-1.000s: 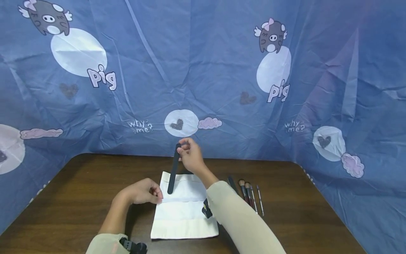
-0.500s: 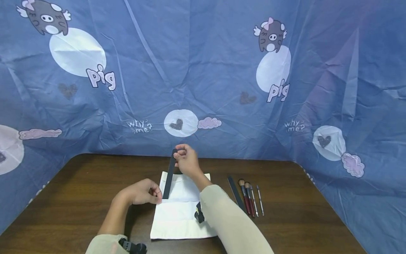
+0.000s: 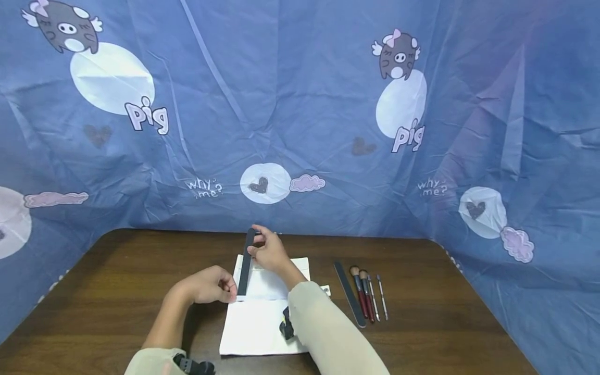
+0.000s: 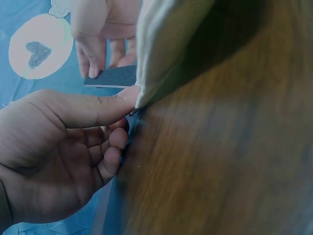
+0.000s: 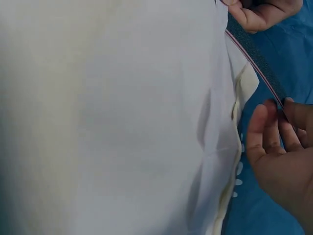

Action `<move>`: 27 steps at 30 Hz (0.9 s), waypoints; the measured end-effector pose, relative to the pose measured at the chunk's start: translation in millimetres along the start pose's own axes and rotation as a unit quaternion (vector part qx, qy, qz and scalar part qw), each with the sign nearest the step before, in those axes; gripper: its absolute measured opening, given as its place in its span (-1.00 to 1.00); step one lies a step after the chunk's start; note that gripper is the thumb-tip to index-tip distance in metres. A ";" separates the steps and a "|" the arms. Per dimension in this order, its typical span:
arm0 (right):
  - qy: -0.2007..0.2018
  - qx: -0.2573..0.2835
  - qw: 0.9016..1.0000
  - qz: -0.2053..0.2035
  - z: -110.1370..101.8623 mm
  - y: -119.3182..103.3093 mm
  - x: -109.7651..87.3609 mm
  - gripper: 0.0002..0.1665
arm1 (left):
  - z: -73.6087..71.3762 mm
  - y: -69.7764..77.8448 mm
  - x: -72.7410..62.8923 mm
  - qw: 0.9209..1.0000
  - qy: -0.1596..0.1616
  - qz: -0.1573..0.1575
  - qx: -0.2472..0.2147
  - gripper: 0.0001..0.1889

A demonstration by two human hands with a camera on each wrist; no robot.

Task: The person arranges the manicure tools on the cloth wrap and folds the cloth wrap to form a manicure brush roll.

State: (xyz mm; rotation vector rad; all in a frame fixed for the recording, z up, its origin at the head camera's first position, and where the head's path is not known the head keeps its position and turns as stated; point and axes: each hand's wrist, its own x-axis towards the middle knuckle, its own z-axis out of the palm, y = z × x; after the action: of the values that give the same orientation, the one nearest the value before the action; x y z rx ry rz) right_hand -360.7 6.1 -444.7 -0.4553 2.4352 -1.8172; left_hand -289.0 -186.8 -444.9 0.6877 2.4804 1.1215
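Black and slim, what looks like a nail file [image 3: 247,263] is resting in the right grip [image 3: 270,255], whose thumb and fingers are pinching it near its far end. From there the file is slanting down toward the left grip [image 3: 206,285], its lower end meeting a fold in the white cloth [image 3: 253,328]. Just beside that end, the left grip is pinching the cloth's edge between thumb and fingers.

As for progress, the work seems to be at an early stage: this file is apparently being tucked behind the fold. Most of its length is showing, and how deep the end is reaching I cannot tell. To the right of the right grip, past the sleeve [image 3: 330,325], a second file [image 3: 349,294], two brushes [image 3: 359,291] and two thin sticks [image 3: 382,297] are lying loose on the wooden counter [image 3: 436,312], seemingly the part remaining.

Up close, the held file is looking dark and grainy, with straight sides; thin pinkish lines are running along its edge, suggesting layers. It is appearing flat and stiff. Beyond the right grip, a blue printed backdrop [image 3: 328,114] is hanging behind everything.
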 end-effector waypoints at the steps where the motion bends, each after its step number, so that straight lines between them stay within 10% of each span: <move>1: -0.002 -0.003 1.000 0.005 0.1 1.8 -0.7 -0.28 | 0.4 0.3 0.0 1.000 0.001 -0.001 0.000 -0.94; 27: -0.112 -0.069 0.991 0.024 -12.0 12.1 -5.4 -0.29 | 1.7 3.1 0.5 1.000 0.005 -0.024 0.008 -0.90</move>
State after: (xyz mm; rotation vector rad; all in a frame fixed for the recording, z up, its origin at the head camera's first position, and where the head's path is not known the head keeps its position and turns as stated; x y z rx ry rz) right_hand -360.6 21.8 -453.3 -0.5707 2.4032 -1.4950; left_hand -287.7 -183.7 -443.7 0.6245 2.5043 1.0905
